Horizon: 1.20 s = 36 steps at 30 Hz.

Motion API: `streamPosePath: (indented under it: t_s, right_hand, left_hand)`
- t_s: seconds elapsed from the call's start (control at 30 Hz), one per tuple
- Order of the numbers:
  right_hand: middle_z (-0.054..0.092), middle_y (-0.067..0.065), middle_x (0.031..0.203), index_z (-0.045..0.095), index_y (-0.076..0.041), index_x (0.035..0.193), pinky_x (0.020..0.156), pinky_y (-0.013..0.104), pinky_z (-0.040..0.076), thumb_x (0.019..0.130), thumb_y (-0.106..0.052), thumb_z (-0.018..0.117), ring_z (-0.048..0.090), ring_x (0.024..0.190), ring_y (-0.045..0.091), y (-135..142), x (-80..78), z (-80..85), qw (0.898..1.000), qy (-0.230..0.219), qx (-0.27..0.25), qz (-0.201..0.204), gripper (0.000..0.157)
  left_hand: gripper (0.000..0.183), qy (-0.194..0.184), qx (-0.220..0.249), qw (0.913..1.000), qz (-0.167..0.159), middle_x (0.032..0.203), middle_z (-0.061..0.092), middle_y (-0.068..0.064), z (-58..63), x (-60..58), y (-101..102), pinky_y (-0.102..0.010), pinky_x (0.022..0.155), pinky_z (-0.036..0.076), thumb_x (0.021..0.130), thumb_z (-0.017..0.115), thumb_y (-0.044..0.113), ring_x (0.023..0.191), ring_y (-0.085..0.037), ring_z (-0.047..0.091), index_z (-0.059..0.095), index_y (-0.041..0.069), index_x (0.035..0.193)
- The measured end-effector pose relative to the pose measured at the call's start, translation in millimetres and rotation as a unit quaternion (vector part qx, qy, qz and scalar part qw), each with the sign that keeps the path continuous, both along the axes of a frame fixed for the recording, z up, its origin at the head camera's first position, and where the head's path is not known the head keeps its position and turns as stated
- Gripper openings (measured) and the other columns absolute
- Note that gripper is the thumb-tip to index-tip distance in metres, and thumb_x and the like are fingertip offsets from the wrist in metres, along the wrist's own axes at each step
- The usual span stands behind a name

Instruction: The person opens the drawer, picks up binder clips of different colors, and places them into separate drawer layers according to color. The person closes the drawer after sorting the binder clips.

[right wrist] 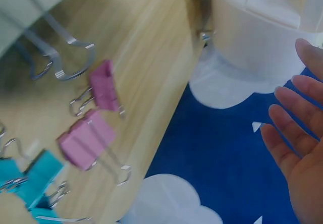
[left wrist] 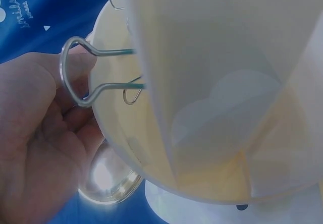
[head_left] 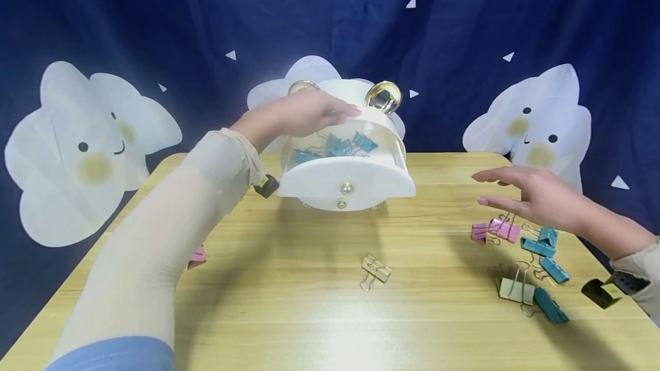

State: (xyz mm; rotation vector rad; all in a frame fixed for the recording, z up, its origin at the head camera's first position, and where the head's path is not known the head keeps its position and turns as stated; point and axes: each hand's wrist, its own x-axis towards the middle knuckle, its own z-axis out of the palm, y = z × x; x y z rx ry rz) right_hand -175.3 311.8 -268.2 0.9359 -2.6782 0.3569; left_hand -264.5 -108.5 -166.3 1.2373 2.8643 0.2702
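Observation:
A white rounded drawer box (head_left: 335, 185) stands toward the back of the table with its drawer pulled out. Several teal binder clips (head_left: 338, 146) lie inside, seen through a clear pane. My left hand (head_left: 301, 112) rests on the box's top, fingers reaching along the upper edge. In the left wrist view, a wire clip handle (left wrist: 73, 75) shows beside that hand. Above the right side of the table, my right hand (head_left: 546, 196) hovers with fingers extended and nothing in them. Pink binder clips (head_left: 505, 230) lie below it.
Near the right table edge lie several teal clips (head_left: 554, 269) and a cream clip (head_left: 517, 291). A pale yellow clip (head_left: 376, 268) sits at front centre. Another pink clip (head_left: 197, 257) peeks out by the left sleeve. Behind the table hangs a blue curtain (head_left: 438, 33) with clouds.

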Motion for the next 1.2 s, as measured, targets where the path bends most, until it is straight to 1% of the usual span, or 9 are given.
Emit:
streamPosePath:
  t_s: [0.13, 0.3, 0.53, 0.63, 0.73, 0.8, 0.87, 1.03, 1.2]
  right_hand:
    - [0.067, 0.006, 0.12, 0.064, -0.011, 0.126, 0.073, 0.041, 0.053, 0.083, -0.021, 0.079, 0.066, 0.097, 0.028, 17.0, 4.2, -8.5, 1.0, -0.006, 0.016, -0.006, 0.046]
    - [0.065, 0.013, 0.122, 0.062, -0.007, 0.128, 0.073, 0.051, 0.053, 0.086, -0.024, 0.076, 0.065, 0.097, 0.034, 38.6, 12.3, -17.7, 0.998, -0.043, 0.027, -0.046, 0.048]
    - [0.061, 0.024, 0.124, 0.058, -0.002, 0.13, 0.075, 0.06, 0.05, 0.088, -0.024, 0.075, 0.062, 0.098, 0.045, 70.0, 24.6, -36.1, 0.991, -0.088, 0.029, -0.097, 0.05]
    - [0.06, 0.026, 0.124, 0.058, -0.001, 0.13, 0.075, 0.058, 0.051, 0.086, -0.03, 0.076, 0.06, 0.1, 0.047, 81.1, 28.7, -43.1, 0.984, -0.122, 0.045, -0.123, 0.056]
    - [0.062, 0.025, 0.122, 0.059, 0.001, 0.129, 0.074, 0.051, 0.052, 0.085, -0.036, 0.076, 0.061, 0.099, 0.043, 91.2, 30.9, -49.1, 0.977, -0.146, 0.071, -0.135, 0.06]
    - [0.065, 0.021, 0.119, 0.061, 0.001, 0.127, 0.073, 0.047, 0.053, 0.083, -0.036, 0.078, 0.062, 0.099, 0.038, 98.1, 32.3, -54.3, 0.976, -0.147, 0.087, -0.135, 0.06]
    - [0.068, 0.013, 0.115, 0.064, -0.002, 0.124, 0.071, 0.04, 0.054, 0.079, -0.036, 0.081, 0.063, 0.097, 0.024, 106.0, 34.8, -61.9, 0.978, -0.134, 0.09, -0.129, 0.058]
    - [0.062, -0.022, 0.109, 0.069, -0.013, 0.116, 0.067, 0.023, 0.052, 0.069, -0.033, 0.088, 0.05, 0.096, -0.012, 127.3, 43.6, -84.5, 0.986, -0.112, 0.063, -0.107, 0.054]
    - [0.047, -0.037, 0.111, 0.068, -0.019, 0.119, 0.064, 0.02, 0.051, 0.063, -0.03, 0.09, 0.046, 0.093, -0.017, 141.9, 51.3, -100.3, 0.986, -0.13, 0.033, -0.096, 0.061]
  left_hand:
    - [0.039, -0.002, 0.002, 1.0, -0.002, 0.144, 0.05, 0.007, -0.2, 0.7, -0.2, -0.033, 0.111, 0.035, 0.104, 0.049, 0.023, 0.132, -0.015, 0.045, 0.052, 0.023, 0.143]
    - [0.039, 0.004, 0.002, 0.9999, -0.012, 0.144, 0.05, 0.007, -0.7, -1.5, 1.0, -0.031, 0.111, 0.034, 0.105, 0.048, 0.023, 0.133, -0.013, 0.044, 0.051, 0.022, 0.144]
    - [0.039, -0.006, 0.002, 1.0, -0.007, 0.144, 0.049, 0.007, -1.6, -2.6, 3.6, -0.031, 0.11, 0.035, 0.105, 0.048, 0.024, 0.132, -0.013, 0.045, 0.051, 0.024, 0.144]
    - [0.039, -0.007, 0.002, 0.9999, -0.008, 0.144, 0.05, 0.006, -1.7, -1.7, 3.4, -0.032, 0.11, 0.036, 0.105, 0.048, 0.025, 0.132, -0.014, 0.046, 0.051, 0.024, 0.144]
    - [0.039, -0.003, 0.004, 1.0, -0.008, 0.144, 0.05, 0.006, -0.9, -0.9, 2.3, -0.032, 0.11, 0.036, 0.105, 0.048, 0.024, 0.132, -0.015, 0.046, 0.052, 0.022, 0.143]
    - [0.039, -0.001, 0.005, 1.0, -0.005, 0.144, 0.05, 0.006, -0.3, -0.6, 1.4, -0.033, 0.11, 0.036, 0.105, 0.048, 0.024, 0.132, -0.015, 0.046, 0.052, 0.022, 0.143]
    - [0.039, -0.001, 0.006, 1.0, -0.004, 0.144, 0.05, 0.006, -0.1, -0.8, 1.0, -0.033, 0.11, 0.036, 0.105, 0.048, 0.024, 0.132, -0.015, 0.045, 0.052, 0.022, 0.144]
    - [0.04, -0.006, 0.006, 1.0, -0.002, 0.145, 0.049, 0.008, -2.2, -2.7, 2.4, -0.032, 0.11, 0.035, 0.105, 0.048, 0.025, 0.132, -0.012, 0.045, 0.05, 0.024, 0.144]
    - [0.039, -0.003, 0.006, 1.0, -0.006, 0.144, 0.05, 0.007, -3.1, -3.7, 3.6, -0.031, 0.11, 0.035, 0.105, 0.048, 0.024, 0.133, -0.013, 0.044, 0.051, 0.024, 0.144]
